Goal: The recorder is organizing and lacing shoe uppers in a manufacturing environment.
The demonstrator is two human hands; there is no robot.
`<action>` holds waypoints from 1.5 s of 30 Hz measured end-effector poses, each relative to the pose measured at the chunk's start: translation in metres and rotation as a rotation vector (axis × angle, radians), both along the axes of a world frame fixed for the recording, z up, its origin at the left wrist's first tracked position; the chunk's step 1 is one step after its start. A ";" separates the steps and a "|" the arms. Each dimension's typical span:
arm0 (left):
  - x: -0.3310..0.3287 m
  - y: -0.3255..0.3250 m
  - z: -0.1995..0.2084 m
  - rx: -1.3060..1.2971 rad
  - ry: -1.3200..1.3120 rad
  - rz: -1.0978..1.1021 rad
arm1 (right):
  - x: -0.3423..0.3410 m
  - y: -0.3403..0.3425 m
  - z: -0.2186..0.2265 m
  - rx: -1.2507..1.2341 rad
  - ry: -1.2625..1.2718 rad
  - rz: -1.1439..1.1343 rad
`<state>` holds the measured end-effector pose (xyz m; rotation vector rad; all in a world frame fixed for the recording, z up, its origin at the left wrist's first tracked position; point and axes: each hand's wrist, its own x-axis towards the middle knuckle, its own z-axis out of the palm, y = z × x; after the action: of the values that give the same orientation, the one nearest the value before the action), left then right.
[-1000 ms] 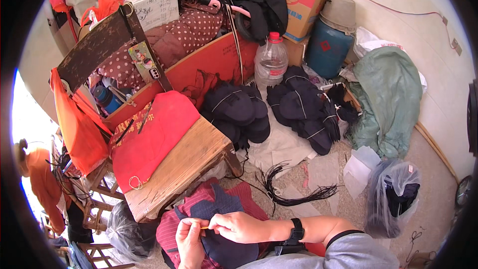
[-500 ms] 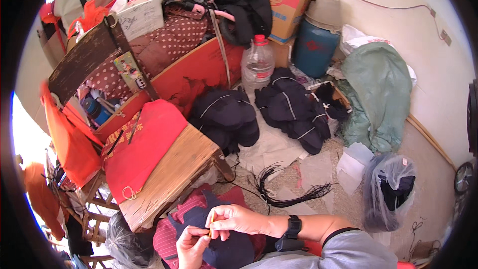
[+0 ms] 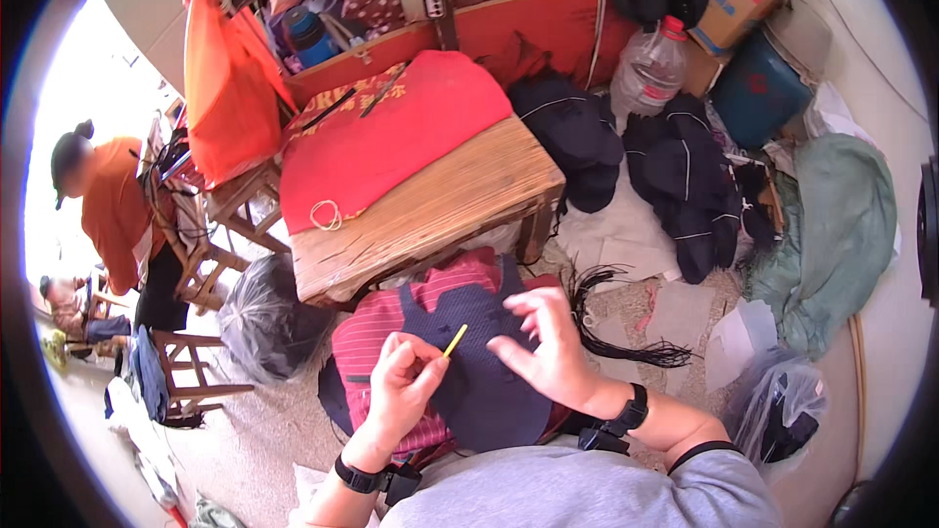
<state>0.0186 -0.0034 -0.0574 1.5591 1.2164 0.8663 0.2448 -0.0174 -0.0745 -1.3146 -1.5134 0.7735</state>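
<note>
My left hand [image 3: 401, 386] is closed in a pinch around a thin yellow stick [image 3: 456, 340], whose free end points up and to the right. Just to the right, my right hand [image 3: 548, 352] hovers with fingers apart and nothing in it. Beneath both hands a dark navy textured cloth piece [image 3: 489, 391] with strap-like ends lies over a dark red striped cloth [image 3: 367, 337] on my lap. The exact kind of the stick is too small to make out.
Ahead stands a wooden bench [image 3: 430, 210] with a red cloth [image 3: 391, 137], a loop of cord and two thin dark tools on it. Black cords [image 3: 616, 337] and bundled dark garments [image 3: 685, 186] lie on the right. A person in orange [image 3: 112, 200] is at far left.
My view has swung left. My hands have moved apart: the right one has let go and opened, while the left keeps the yellow stick.
</note>
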 end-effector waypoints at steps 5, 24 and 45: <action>-0.026 -0.014 0.002 0.210 0.213 0.153 | 0.013 0.002 -0.020 -0.220 -0.160 -0.031; -0.030 -0.018 -0.006 0.281 0.216 0.099 | 0.020 0.015 0.008 0.064 -0.476 0.001; -0.027 0.016 0.032 0.519 0.566 -0.214 | -0.008 0.019 0.000 -0.015 -0.118 0.317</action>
<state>-0.0081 0.0130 -0.0251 2.4247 1.2250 0.6439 0.2371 0.0019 -0.0748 -1.1614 -1.8411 0.9198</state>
